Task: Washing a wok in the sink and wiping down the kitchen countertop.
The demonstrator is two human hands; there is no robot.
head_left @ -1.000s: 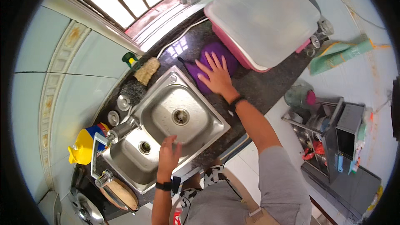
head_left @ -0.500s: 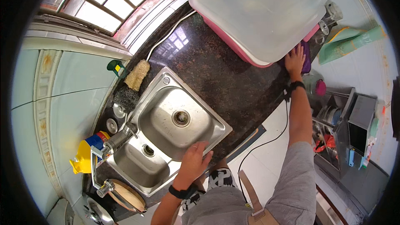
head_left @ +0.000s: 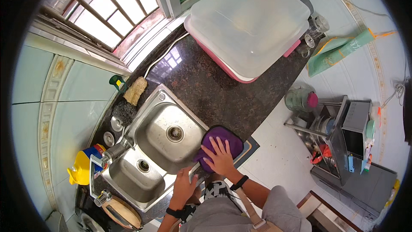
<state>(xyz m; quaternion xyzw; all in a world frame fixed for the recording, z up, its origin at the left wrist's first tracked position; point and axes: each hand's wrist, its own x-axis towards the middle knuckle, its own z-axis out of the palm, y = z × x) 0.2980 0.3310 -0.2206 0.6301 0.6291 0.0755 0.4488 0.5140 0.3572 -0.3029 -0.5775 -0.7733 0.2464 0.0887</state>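
A folded purple cloth [head_left: 223, 145] with a dark edge lies at the counter's front, partly over the right rim of the steel double sink [head_left: 189, 114]. My right hand [head_left: 220, 154] rests flat on top of it, fingers spread. Over the sink's front rim is my left hand [head_left: 184, 185], empty, its fingers loosely stretched and close to the cloth's left corner. The larger bowl shows wet spots around its drain [head_left: 174, 133]. Left of the bowls stands the metal faucet [head_left: 115, 154].
A large pink bin with a cloudy white lid [head_left: 253, 21] fills the counter's back. Along the sink's left side are a tan scrubber [head_left: 135, 90], a dark wire scourer [head_left: 124, 112] and a yellow bottle [head_left: 83, 167]. A metal rack [head_left: 334, 133] stands at right, beside a glass jar [head_left: 298, 99].
My right hand has brought the purple cloth from beside the bin to the sink's front right rim. My left hand has shifted slightly down and left, and the view has turned.
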